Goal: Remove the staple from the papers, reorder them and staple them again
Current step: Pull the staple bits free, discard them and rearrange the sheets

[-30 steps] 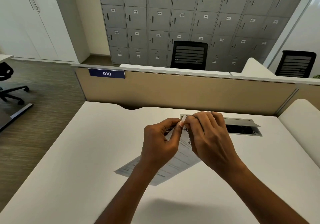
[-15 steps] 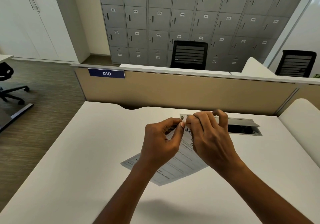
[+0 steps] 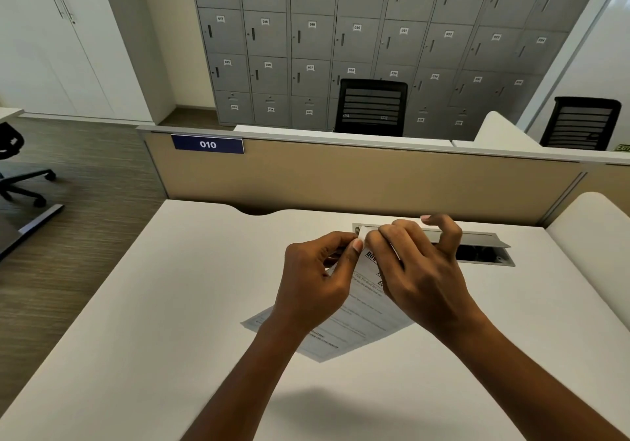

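Observation:
The printed papers (image 3: 354,321) are lifted at their top corner above the white desk (image 3: 170,304), while their lower end rests on it. My left hand (image 3: 317,280) pinches that corner between thumb and fingers. My right hand (image 3: 419,270) pinches the same corner from the right, with its outer fingers raised and spread. The corner tip shows white between my two thumbs. The staple itself is hidden by my fingers. No stapler is in view.
A grey cable hatch (image 3: 477,246) lies open in the desk just behind my right hand. A beige partition (image 3: 341,178) with a blue "010" label (image 3: 207,144) bounds the desk's far edge. Office chairs and grey lockers stand beyond.
The papers' lower end has swung a little to the right. My right hand's outer fingers have lifted and spread apart. Both hands stay pinched on the top corner.

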The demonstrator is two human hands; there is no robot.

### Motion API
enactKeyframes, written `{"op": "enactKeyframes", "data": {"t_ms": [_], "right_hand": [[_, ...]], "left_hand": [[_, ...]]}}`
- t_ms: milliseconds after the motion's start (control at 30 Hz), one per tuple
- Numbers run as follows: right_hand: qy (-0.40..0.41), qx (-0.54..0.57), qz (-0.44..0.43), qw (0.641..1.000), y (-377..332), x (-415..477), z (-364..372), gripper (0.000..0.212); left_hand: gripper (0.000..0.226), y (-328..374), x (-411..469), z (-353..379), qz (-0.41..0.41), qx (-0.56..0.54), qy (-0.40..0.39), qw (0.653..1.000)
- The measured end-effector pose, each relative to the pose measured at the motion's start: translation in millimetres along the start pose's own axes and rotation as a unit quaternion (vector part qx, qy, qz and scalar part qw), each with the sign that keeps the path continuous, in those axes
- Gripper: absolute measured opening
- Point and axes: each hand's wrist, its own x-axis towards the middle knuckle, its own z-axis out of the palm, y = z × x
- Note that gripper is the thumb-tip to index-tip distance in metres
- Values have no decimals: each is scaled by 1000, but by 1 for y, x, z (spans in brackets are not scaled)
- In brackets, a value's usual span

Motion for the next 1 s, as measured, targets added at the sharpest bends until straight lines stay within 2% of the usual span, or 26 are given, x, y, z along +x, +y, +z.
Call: {"op": "enactKeyframes", "data": {"t_ms": [267,667,1000], "right_hand": [[-7,-20,29,999,-2,-1,7,10],[-37,-21,1,999,4,5,5,10],[-23,85,16,996,4,1,13,11]], "left_hand": [[19,2,0,2,-3,-14,1,1000],[15,-1,6,4,26,12,4,1000],[19,-2,8,4,-51,-58,-30,997]]}}
